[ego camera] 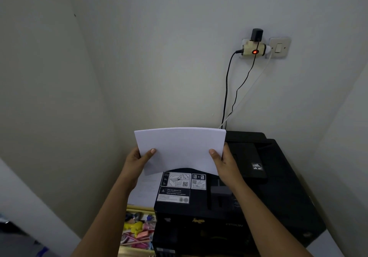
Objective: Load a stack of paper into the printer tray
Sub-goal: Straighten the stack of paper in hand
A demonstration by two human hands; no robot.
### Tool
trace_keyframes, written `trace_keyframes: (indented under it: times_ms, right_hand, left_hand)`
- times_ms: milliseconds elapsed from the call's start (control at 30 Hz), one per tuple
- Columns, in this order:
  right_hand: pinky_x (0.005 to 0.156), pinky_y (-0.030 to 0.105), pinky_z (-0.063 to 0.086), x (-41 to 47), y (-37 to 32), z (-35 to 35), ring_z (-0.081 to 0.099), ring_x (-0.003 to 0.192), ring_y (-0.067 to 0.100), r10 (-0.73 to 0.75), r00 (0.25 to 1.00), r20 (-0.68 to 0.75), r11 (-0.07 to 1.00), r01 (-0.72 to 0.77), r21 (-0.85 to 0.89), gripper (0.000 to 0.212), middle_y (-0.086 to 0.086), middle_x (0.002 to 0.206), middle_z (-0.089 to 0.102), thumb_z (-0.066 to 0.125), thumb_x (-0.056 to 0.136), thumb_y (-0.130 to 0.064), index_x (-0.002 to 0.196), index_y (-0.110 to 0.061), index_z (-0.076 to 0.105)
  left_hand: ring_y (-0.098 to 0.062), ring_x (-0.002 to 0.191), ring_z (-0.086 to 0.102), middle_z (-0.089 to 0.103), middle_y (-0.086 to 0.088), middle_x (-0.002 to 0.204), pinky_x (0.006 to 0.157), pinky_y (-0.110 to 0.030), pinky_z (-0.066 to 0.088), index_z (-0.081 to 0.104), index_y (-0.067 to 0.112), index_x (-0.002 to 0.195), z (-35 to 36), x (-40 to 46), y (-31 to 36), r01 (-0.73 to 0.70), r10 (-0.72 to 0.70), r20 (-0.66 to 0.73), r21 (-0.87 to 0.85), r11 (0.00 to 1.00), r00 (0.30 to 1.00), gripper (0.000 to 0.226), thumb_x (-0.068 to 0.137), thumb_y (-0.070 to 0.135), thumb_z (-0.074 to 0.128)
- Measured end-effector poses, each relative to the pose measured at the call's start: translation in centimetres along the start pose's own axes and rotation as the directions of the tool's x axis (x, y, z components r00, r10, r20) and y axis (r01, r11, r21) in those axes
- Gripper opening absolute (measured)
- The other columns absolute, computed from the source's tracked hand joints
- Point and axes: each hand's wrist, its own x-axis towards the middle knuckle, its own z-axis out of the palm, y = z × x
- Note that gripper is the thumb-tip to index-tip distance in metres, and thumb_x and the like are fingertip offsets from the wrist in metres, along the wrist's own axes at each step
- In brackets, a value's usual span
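A white stack of paper (180, 149) is held up in the air above the black printer (258, 197), bowed slightly across its width. My left hand (137, 162) grips its left edge with the thumb on top. My right hand (224, 164) grips its right edge the same way. The printer sits low in the view against the wall, with white instruction labels (179, 187) on its top. The paper hides the rear left part of the printer, and I cannot make out a tray opening.
A wall socket with an adapter and a red light (254, 50) is up on the wall, with cables (227, 93) hanging down behind the printer. A light switch (278, 47) is beside it. A tray of colourful small items (137, 231) lies left of the printer.
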Motion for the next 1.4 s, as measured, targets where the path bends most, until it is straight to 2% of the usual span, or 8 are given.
trace_keyframes:
  times_ms: [233, 467, 667, 800, 967, 1067, 1167, 1400]
  right_hand:
    - [0.103, 0.03, 0.056, 0.4, -1.0, -0.8, 0.067, 0.12, -0.006, -0.016, 1.0, 0.027, 1.0, 0.016, 0.003, 0.048, -0.018, 0.14, 0.068, 0.061, 0.111, -0.038, 0.157, -0.035, 0.049]
    - [0.102, 0.033, 0.06, -0.2, -2.7, -2.2, 0.072, 0.123, 0.007, -0.038, 0.995, 0.089, 0.997, 0.031, 0.071, 0.044, -0.013, 0.137, 0.075, 0.065, 0.109, -0.03, 0.152, -0.031, 0.055]
    - [0.088, 0.027, 0.064, -0.9, -4.8, -2.8, 0.077, 0.117, 0.015, 0.004, 0.998, 0.059, 0.963, -0.02, 0.268, 0.036, -0.009, 0.128, 0.08, 0.069, 0.107, -0.023, 0.143, -0.025, 0.065]
    - [0.098, 0.037, 0.061, -1.1, -5.0, -3.0, 0.077, 0.119, 0.021, 0.058, 0.994, 0.095, 0.934, -0.088, 0.347, 0.032, -0.002, 0.129, 0.081, 0.073, 0.104, -0.023, 0.136, -0.026, 0.071]
    - [0.095, 0.044, 0.062, -1.7, -4.2, -2.6, 0.077, 0.11, 0.028, 0.09, 0.991, 0.099, 0.883, -0.125, 0.453, 0.036, 0.014, 0.131, 0.079, 0.078, 0.098, -0.014, 0.133, -0.018, 0.073]
    - [0.105, 0.051, 0.06, -1.7, -4.7, -1.4, 0.075, 0.121, 0.032, 0.04, 0.993, 0.107, 0.859, -0.089, 0.505, 0.057, 0.017, 0.136, 0.075, 0.086, 0.092, -0.013, 0.144, -0.022, 0.065]
    - [0.106, 0.054, 0.06, -1.5, -6.0, 0.4, 0.071, 0.132, 0.026, -0.018, 0.991, 0.13, 0.834, -0.057, 0.548, 0.074, 0.009, 0.144, 0.072, 0.084, 0.095, -0.008, 0.155, -0.032, 0.047]
    - [0.113, 0.059, 0.055, -1.1, -7.3, 2.4, 0.076, 0.121, 0.018, 0.053, 0.997, 0.051, 0.834, -0.072, 0.547, 0.029, -0.001, 0.128, 0.081, 0.075, 0.103, -0.02, 0.132, -0.022, 0.072]
  left_hand:
    - [-0.025, 0.124, 0.07, 0.078, 0.005, 0.129, 0.106, -0.05, 0.058, 0.072, 0.033, 0.127, 0.2, -0.2, 0.4, 0.013, -0.013, 0.017, 0.024, 1.0, 1.0, 0.03, 0.098, 0.038, 0.077]
    - [-0.028, 0.127, 0.072, 0.078, 0.002, 0.134, 0.112, -0.059, 0.054, 0.07, 0.027, 0.137, -0.6, -0.1, 1.7, 0.005, -0.002, 0.089, -0.027, 1.0, 0.996, 0.055, 0.088, 0.045, 0.087]
    - [-0.022, 0.118, 0.077, 0.081, 0.003, 0.128, 0.1, -0.044, 0.061, 0.071, 0.029, 0.131, 0.7, -0.5, 3.2, 0.003, 0.011, 0.108, -0.129, 0.992, 0.994, 0.033, 0.099, 0.022, 0.075]
    - [-0.023, 0.118, 0.077, 0.081, 0.002, 0.13, 0.107, -0.048, 0.056, 0.071, 0.027, 0.131, 0.7, -0.5, 3.1, 0.02, -0.004, 0.082, -0.195, 0.981, 0.997, 0.078, 0.063, 0.054, 0.099]
    - [-0.027, 0.12, 0.071, 0.085, 0.008, 0.113, 0.114, -0.053, 0.05, 0.069, 0.023, 0.123, 1.7, -0.5, 2.1, 0.08, -0.103, -0.044, -0.36, 0.93, 0.994, 0.022, 0.101, 0.017, 0.071]
    - [-0.032, 0.136, 0.065, 0.076, -0.003, 0.136, 0.118, -0.057, 0.048, 0.066, 0.019, 0.135, 2.9, -0.8, 1.5, 0.098, -0.153, -0.081, -0.468, 0.878, 0.985, 0.033, 0.103, 0.015, 0.07]
    - [-0.029, 0.126, 0.067, 0.072, -0.004, 0.137, 0.113, -0.059, 0.051, 0.062, 0.021, 0.136, 4.6, -1.3, 0.9, 0.152, -0.235, -0.086, -0.546, 0.824, 0.968, 0.036, 0.102, 0.016, 0.072]
    - [-0.036, 0.132, 0.063, 0.073, -0.004, 0.134, 0.111, -0.067, 0.05, 0.065, 0.024, 0.13, 7.2, -2.1, 0.3, 0.186, -0.257, -0.039, -0.584, 0.79, 0.966, 0.026, 0.104, 0.021, 0.07]
